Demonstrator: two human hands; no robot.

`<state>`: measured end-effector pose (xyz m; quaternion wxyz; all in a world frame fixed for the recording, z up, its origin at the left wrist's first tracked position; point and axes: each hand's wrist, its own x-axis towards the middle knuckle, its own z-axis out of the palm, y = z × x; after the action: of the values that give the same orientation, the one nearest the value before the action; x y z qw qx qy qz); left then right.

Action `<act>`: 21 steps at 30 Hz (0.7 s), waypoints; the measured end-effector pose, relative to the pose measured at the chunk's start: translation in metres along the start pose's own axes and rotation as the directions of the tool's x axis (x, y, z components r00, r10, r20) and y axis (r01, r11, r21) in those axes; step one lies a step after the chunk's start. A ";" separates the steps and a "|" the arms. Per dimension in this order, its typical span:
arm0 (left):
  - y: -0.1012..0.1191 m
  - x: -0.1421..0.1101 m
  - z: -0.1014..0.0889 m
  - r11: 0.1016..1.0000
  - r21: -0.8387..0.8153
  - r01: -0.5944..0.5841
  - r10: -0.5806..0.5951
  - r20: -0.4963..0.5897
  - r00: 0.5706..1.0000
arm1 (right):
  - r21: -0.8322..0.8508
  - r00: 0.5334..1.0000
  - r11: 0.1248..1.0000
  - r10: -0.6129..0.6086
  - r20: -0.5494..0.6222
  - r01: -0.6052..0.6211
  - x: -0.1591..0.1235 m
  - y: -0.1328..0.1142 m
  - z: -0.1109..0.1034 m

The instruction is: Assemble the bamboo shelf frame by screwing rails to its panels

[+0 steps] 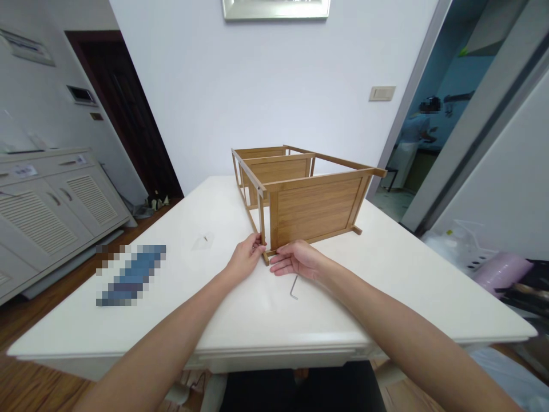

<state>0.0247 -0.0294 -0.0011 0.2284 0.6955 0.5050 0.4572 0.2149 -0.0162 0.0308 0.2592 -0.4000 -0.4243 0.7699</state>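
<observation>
A wooden shelf rack (319, 209) lies on its side on the white table (240, 320), its nearest corner toward me. At that corner my left hand (247, 256) is closed, thumb and fingers pinching around the narrow end rail of the rack. Whether a small part is also between the fingertips is hidden. My right hand (298, 260) rests palm partly up against the rack's lower edge, its fingers stretched out and apart. Just below the right hand, a hex key (294, 290) lies on the table, its upper end near the palm.
A small clear plastic bag (203, 241) with a tiny dark piece lies left of the rack. A pixelated blue object (135, 274) is farther left on the table. Beyond the doorway at right stands a person (414, 129). Bags and a pink roll (504, 272) are beside the table.
</observation>
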 end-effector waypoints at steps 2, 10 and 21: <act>0.000 -0.001 0.001 1.000 -0.008 0.006 -0.006 0.004 1.000 | -0.038 0.997 0.997 -0.067 -0.029 0.066 0.000 0.000 -0.001; -0.003 0.000 0.002 0.999 -0.031 0.025 -0.024 0.028 0.999 | -0.683 0.901 0.612 -0.399 0.168 0.398 -0.027 -0.020 -0.015; -0.004 0.003 -0.004 0.995 -0.074 0.070 -0.065 0.068 0.996 | -0.893 0.888 0.056 -0.148 0.435 0.447 -0.052 -0.006 -0.018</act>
<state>0.0193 -0.0261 -0.0007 0.2866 0.6836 0.5025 0.4451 0.2586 -0.0438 0.0505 0.0352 -0.2813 -0.9212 0.2665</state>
